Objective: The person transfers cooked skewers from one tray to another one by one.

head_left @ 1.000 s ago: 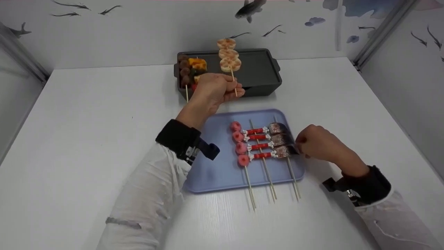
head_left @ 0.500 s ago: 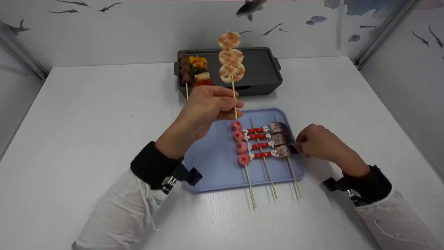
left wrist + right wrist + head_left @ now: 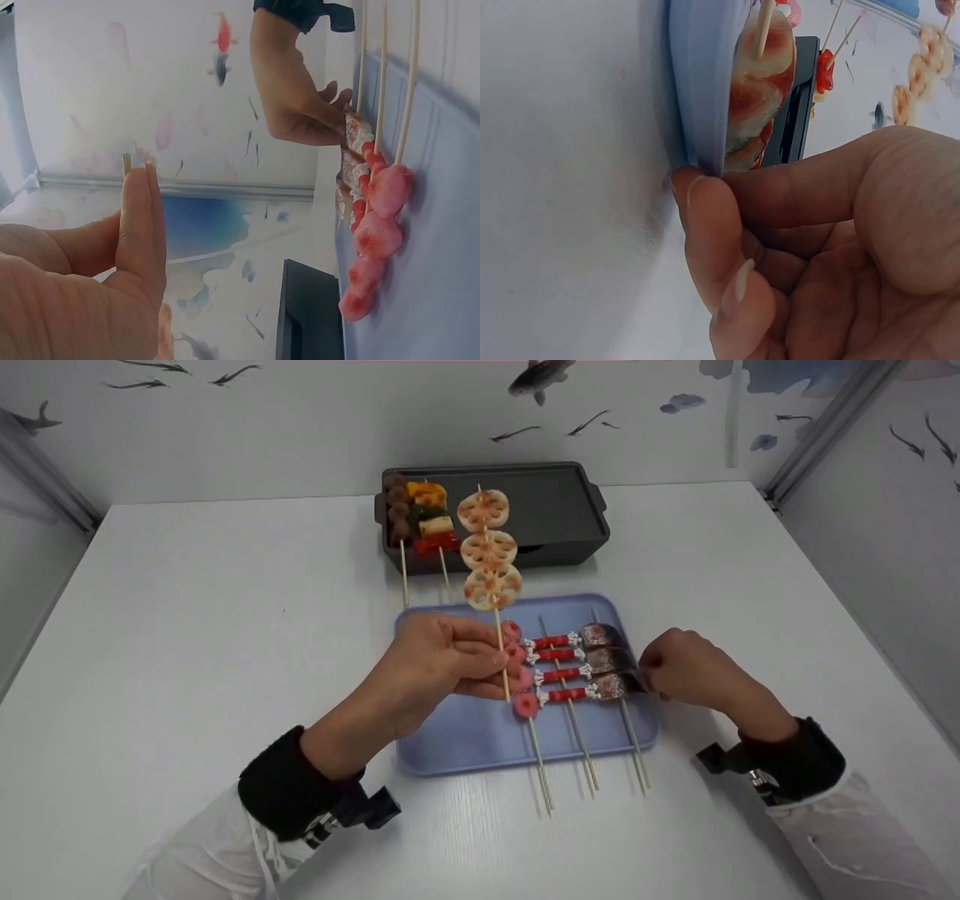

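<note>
My left hand (image 3: 435, 667) pinches the stick of a lotus root skewer (image 3: 490, 585) between thumb and fingers. The skewer's three slices point away from me, over the gap between tray and grill. In the left wrist view the stick's end (image 3: 127, 163) pokes up past the fingertips. My right hand (image 3: 694, 671) pinches the right rim of the blue tray (image 3: 465, 742). Three skewers lie side by side on that tray: pink ring-shaped pieces (image 3: 527, 705), red pieces with white frilled ends (image 3: 566, 695), and dark-skinned fish-like chunks (image 3: 609, 662). Their sticks overhang the tray's front edge.
Behind the tray stands a black grill pan (image 3: 555, 506). At its left end lie a brown meatball skewer (image 3: 399, 514) and a mixed vegetable skewer (image 3: 433, 525), sticks toward me. White walls with painted fish close off the table's back and sides.
My left hand has drawn the lotus root skewer back from over the grill pan, toward me and down over the tray. The right hand stays at the tray's rim.
</note>
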`<action>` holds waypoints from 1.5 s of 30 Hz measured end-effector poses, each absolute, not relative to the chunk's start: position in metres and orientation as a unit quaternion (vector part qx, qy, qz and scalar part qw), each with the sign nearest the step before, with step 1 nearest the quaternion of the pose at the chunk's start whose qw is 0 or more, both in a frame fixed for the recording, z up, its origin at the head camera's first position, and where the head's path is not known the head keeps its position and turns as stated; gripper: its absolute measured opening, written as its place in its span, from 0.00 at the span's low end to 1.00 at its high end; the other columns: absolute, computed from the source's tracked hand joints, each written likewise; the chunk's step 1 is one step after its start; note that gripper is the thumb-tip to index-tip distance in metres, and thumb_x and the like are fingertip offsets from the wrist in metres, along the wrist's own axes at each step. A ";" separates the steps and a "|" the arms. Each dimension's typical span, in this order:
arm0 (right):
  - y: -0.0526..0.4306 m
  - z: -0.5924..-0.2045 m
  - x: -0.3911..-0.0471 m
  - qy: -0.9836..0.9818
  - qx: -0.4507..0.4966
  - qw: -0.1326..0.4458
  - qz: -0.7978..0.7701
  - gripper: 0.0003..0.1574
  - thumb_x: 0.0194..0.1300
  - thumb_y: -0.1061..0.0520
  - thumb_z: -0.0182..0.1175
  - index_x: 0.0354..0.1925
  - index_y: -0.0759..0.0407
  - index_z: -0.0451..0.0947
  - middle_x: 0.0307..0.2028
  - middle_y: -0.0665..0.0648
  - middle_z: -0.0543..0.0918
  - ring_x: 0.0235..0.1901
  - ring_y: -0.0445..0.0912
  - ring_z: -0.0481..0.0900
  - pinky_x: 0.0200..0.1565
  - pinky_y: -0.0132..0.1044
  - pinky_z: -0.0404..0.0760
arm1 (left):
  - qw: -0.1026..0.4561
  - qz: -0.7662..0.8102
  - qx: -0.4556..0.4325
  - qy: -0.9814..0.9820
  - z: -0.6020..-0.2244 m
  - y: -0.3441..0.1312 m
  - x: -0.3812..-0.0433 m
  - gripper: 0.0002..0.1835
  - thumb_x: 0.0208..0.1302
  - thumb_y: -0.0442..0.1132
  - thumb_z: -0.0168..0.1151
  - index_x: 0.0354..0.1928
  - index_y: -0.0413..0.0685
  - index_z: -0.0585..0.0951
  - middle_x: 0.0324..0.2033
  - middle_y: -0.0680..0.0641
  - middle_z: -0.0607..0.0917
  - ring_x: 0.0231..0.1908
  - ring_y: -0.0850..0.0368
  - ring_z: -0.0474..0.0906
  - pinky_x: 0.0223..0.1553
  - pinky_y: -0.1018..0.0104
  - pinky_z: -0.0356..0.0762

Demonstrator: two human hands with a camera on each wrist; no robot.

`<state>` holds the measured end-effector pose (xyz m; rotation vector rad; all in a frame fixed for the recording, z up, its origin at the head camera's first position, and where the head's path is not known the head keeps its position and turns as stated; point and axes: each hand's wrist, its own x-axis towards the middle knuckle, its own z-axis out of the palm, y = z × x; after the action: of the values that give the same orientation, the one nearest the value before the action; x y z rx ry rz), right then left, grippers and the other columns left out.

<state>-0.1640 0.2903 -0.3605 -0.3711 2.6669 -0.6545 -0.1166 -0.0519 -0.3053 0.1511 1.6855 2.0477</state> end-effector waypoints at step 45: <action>0.290 -0.363 -0.163 0.949 -0.128 0.183 -0.221 0.18 0.64 0.66 0.52 0.21 0.59 0.80 0.16 0.51 0.79 0.16 0.45 0.70 0.22 0.37 0.66 | 0.331 0.718 -0.037 0.612 -0.385 -0.046 -0.069 0.15 0.66 0.25 0.62 0.53 0.24 0.80 0.38 0.35 0.88 0.38 0.47 0.89 0.40 0.63 0.86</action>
<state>-0.1628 0.2901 -0.3635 -0.3616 2.6784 -0.6228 -0.0691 -0.0456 -0.3851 -0.0969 1.5998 1.8763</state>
